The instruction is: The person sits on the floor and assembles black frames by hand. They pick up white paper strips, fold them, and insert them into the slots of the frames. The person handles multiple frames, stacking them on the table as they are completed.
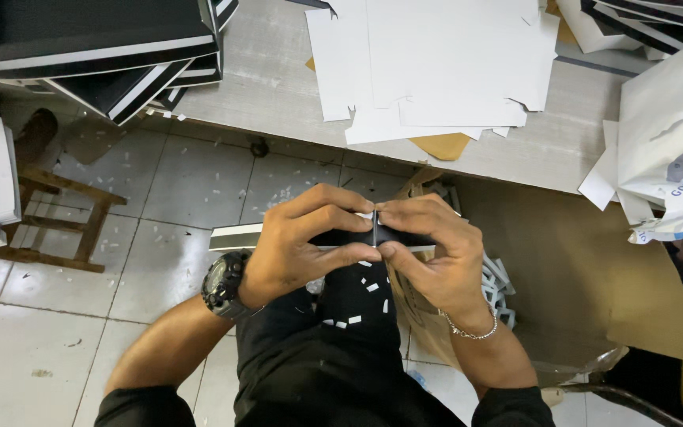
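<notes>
— What are the hands doing?

— The left hand (298, 241) and the right hand (428, 245) are both pinching a black-and-white strip (235, 236), thumbs and fingertips meeting at its middle, above the lap.

— What is lying around them?

— White sheets (436, 63) are covering the table (278, 87), black boxes (96, 47) are sitting stacked at its corner, and a cardboard box (579, 269) is standing just beside the right hand.

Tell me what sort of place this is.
Probably a small box-making or packaging workshop: stacked black box parts, die-cut white card sheets on the worktable, paper scraps on the tiled floor.
</notes>
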